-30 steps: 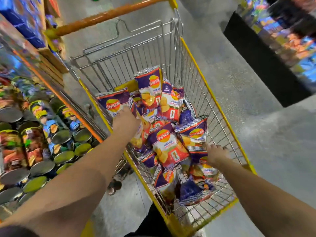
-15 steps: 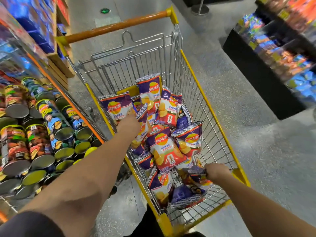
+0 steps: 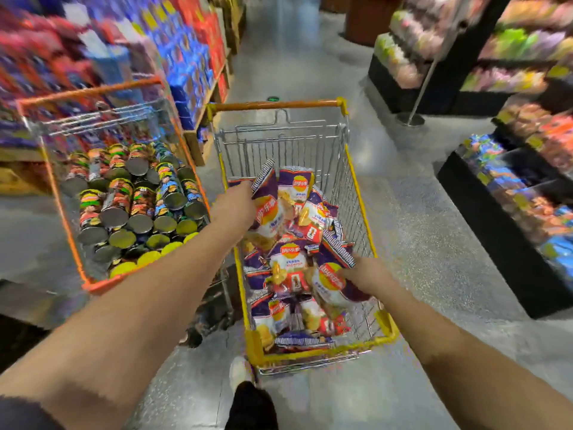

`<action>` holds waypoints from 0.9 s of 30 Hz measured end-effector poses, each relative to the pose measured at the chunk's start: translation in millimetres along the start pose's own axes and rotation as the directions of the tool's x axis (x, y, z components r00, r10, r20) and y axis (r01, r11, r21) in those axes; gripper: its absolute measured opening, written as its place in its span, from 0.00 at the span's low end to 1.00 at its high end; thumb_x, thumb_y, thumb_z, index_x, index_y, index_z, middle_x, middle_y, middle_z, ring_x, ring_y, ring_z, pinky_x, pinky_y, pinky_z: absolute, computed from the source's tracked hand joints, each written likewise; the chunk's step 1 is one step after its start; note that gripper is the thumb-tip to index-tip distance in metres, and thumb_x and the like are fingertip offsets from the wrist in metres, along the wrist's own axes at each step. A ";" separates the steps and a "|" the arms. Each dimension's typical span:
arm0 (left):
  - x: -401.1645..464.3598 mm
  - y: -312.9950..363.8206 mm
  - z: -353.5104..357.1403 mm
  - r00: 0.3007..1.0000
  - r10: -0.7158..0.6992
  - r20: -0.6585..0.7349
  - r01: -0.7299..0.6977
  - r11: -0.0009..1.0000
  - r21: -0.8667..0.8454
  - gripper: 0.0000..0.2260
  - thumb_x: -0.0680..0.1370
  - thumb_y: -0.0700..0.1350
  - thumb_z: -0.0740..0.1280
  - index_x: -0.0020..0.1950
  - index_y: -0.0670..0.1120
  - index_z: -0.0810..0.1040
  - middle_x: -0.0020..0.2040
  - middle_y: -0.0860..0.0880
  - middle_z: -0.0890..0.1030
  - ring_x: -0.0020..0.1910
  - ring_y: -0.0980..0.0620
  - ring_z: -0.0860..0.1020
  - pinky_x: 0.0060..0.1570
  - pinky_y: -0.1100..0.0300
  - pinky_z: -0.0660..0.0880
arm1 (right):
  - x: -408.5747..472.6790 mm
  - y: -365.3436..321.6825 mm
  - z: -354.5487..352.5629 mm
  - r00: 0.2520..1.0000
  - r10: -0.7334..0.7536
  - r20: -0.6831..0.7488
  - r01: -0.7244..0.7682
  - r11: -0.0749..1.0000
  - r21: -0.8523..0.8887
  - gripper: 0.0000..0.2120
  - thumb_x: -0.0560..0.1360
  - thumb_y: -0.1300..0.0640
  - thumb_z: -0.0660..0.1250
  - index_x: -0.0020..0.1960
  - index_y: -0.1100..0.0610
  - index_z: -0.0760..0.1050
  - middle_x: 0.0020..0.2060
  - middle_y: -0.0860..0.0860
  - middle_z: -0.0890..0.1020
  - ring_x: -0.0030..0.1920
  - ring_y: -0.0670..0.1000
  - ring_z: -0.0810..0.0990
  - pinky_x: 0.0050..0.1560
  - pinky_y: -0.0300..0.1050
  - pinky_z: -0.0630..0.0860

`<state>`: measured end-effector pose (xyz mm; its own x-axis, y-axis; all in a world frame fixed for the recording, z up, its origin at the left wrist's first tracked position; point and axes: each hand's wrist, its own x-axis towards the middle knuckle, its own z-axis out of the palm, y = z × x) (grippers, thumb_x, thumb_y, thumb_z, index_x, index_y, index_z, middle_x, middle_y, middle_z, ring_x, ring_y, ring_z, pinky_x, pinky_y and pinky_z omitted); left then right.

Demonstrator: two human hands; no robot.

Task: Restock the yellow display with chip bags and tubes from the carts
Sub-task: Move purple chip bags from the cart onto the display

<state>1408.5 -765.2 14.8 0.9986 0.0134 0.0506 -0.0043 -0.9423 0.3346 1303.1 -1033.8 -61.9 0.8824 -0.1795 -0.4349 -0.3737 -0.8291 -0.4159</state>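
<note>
The left hand [image 3: 233, 203] grips a purple chip bag [image 3: 269, 209] by its left edge, lifted and tilted above the pile at the far left of the yellow cart [image 3: 366, 209]. The bag sits just right of the hand, its striped top edge pointing up and away. The right hand [image 3: 369, 274] holds a second bag [image 3: 333, 282] at the near right of the cart, fingers curled over its right side; this bag lies to the left of the hand, its round logo facing up. Between and below the two hands lie more bags [image 3: 290, 265] of the same purple and red kind, heaped in the basket down to its near end.

Left of this cart stands an orange cart [image 3: 90, 94] packed with tubes [image 3: 139, 209] lying with their ends toward the camera, some silver and some yellow-green. Blurred shelves [image 3: 192, 57] of blue and red packs run along the far left, and dark shelves [image 3: 511, 193] of snacks line the right. A shoe [image 3: 240, 372] shows on the grey floor [image 3: 418, 218] at the near end of the yellow cart.
</note>
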 end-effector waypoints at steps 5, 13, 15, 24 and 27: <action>-87.6 -38.3 -65.3 0.987 -0.094 -0.132 0.097 0.995 0.020 0.11 0.81 0.48 0.62 0.62 0.46 0.71 0.49 0.42 0.80 0.48 0.39 0.79 0.36 0.53 0.69 | -47.0 -53.6 -22.2 0.986 -0.142 -0.089 0.148 0.986 0.070 0.18 0.70 0.42 0.73 0.41 0.56 0.73 0.39 0.56 0.76 0.40 0.56 0.74 0.38 0.45 0.67; -242.4 -137.7 -153.0 0.887 -0.392 -0.246 0.385 0.920 -0.077 0.13 0.79 0.53 0.64 0.62 0.52 0.72 0.54 0.46 0.81 0.52 0.41 0.79 0.46 0.51 0.76 | -147.9 -184.1 13.6 0.836 -0.549 0.008 0.549 0.834 -0.054 0.13 0.75 0.48 0.69 0.54 0.55 0.78 0.45 0.56 0.80 0.42 0.54 0.74 0.39 0.45 0.65; -285.7 -170.8 -168.2 0.837 -0.466 -0.287 0.465 0.882 -0.077 0.12 0.79 0.52 0.64 0.62 0.52 0.73 0.55 0.47 0.81 0.52 0.42 0.79 0.43 0.54 0.74 | -179.0 -219.3 35.8 0.783 -0.618 0.065 0.622 0.780 -0.066 0.11 0.75 0.48 0.70 0.52 0.54 0.77 0.42 0.54 0.79 0.41 0.53 0.74 0.39 0.45 0.66; -571.1 -310.7 -234.6 0.626 -0.703 -0.338 0.725 0.684 -0.081 0.11 0.78 0.55 0.66 0.57 0.52 0.73 0.51 0.44 0.81 0.50 0.40 0.78 0.37 0.54 0.68 | -379.9 -340.4 196.9 0.430 -0.809 0.401 0.901 0.409 -0.143 0.12 0.75 0.45 0.69 0.52 0.51 0.78 0.42 0.51 0.82 0.42 0.52 0.78 0.40 0.46 0.73; -675.3 -343.8 -257.2 0.549 -0.762 -0.345 0.797 0.601 -0.059 0.15 0.78 0.58 0.66 0.63 0.55 0.73 0.55 0.44 0.81 0.54 0.40 0.78 0.41 0.54 0.69 | -454.5 -370.2 256.3 0.295 -0.802 0.520 0.953 0.285 -0.103 0.14 0.74 0.44 0.70 0.55 0.51 0.78 0.43 0.52 0.83 0.42 0.52 0.79 0.40 0.48 0.71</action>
<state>722.1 -364.3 107.6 0.5332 0.8404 0.0971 0.7903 -0.5357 0.2973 967.1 -509.5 85.1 0.4116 0.8868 -0.2102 0.7642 -0.4616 -0.4505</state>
